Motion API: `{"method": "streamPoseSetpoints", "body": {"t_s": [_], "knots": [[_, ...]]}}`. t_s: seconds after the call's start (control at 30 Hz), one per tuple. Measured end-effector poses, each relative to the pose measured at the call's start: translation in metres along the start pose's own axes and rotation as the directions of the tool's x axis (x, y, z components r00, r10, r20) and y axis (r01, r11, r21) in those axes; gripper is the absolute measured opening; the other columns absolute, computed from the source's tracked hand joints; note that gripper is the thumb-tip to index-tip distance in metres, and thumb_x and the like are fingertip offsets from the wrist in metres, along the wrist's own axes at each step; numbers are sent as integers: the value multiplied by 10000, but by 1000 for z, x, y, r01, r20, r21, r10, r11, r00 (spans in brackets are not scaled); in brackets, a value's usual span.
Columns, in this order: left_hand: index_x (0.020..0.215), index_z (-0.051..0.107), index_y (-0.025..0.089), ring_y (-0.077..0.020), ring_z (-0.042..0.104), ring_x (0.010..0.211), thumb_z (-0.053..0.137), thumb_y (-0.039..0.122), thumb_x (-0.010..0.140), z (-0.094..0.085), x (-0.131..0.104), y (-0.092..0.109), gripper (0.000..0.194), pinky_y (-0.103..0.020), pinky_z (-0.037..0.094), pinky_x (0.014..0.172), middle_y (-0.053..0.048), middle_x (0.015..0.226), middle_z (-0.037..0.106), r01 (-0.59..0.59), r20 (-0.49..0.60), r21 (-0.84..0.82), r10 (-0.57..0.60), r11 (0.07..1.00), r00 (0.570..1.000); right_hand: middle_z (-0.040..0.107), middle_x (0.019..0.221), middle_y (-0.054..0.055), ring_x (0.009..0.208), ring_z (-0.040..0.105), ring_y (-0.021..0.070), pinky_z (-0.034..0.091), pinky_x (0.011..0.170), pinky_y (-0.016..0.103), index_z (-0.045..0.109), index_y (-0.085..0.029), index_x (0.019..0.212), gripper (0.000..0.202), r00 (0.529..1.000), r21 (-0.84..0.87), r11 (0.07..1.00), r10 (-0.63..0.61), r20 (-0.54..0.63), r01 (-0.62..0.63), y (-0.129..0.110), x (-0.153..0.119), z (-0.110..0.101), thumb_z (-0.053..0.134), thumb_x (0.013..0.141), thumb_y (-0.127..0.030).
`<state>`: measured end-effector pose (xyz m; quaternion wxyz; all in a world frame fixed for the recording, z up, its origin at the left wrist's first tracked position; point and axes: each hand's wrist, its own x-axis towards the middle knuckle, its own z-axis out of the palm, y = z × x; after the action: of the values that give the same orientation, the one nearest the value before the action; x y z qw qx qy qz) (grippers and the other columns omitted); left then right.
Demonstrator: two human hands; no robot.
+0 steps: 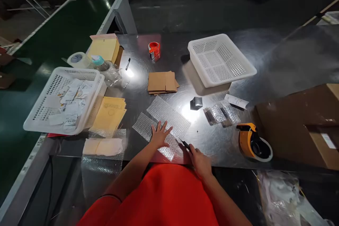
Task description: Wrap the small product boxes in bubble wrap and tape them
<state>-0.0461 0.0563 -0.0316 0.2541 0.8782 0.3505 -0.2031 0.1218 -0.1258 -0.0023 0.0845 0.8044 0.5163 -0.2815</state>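
Note:
My left hand (159, 135) lies flat with fingers spread on a sheet of bubble wrap (161, 123) near the front edge of the steel table (265, 53). My right hand (199, 159) is closed around a dark scissors-like tool (184, 144) whose tip rests at the right edge of the bubble wrap. A small shiny black cube (196, 102) sits just beyond the wrap. Two small bubble-wrapped packets (221, 113) lie to its right.
A white basket of paper slips (63, 99) stands at left over yellow envelopes (109, 114). An empty white basket (220, 59), folded cardboard pieces (162, 82), red tape dispenser (154, 49), orange tape dispenser (253, 143) and brown carton (302, 123) surround the work spot.

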Motion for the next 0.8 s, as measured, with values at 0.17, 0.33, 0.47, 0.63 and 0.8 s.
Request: {"method": "streamPoseSetpoints", "body": {"t_s": [0.17,0.33,0.47,0.63,0.8], "knots": [[1514,152,402,-479,-164,1439,848,445,606,0,2,0,1144,-813,-75,1018,-55,1633,-80,11,7,-26,-11,1000,1000,677,1031,131,833,697,251,439,621,299,449,-241,1351,384,995,-121,988,-95,7,95,-13,6,4,334,985,-215],[1516,125,402,-459,-161,1448,835,449,628,-2,1,0,1138,-816,-70,1017,-58,1628,-95,18,27,-6,-18,1000,999,664,1050,149,884,690,268,463,649,312,445,-226,1371,476,995,-132,986,-97,10,97,-18,11,2,347,928,-85],[1516,83,409,-467,-177,1440,814,470,650,-4,1,1,1135,-815,-77,1013,-48,1624,-125,20,56,3,-20,1000,998,662,1033,134,886,691,268,473,656,317,446,-230,1361,453,994,-129,986,-109,13,110,-14,11,2,368,933,-104],[1515,48,418,-450,-192,1441,800,471,666,-6,1,2,1135,-809,-61,1025,-40,1616,-161,36,90,36,-39,999,995,667,1031,117,847,703,254,475,632,309,423,-231,1372,402,994,-123,986,-108,19,110,-8,10,2,337,981,-196],[1517,52,410,-457,-196,1435,793,491,664,-5,1,2,1133,-812,-43,1021,-44,1612,-174,31,84,44,-35,999,996,674,1026,119,845,708,255,477,624,304,443,-228,1358,384,994,-130,985,-105,39,110,-9,13,-2,318,994,-233]]}}
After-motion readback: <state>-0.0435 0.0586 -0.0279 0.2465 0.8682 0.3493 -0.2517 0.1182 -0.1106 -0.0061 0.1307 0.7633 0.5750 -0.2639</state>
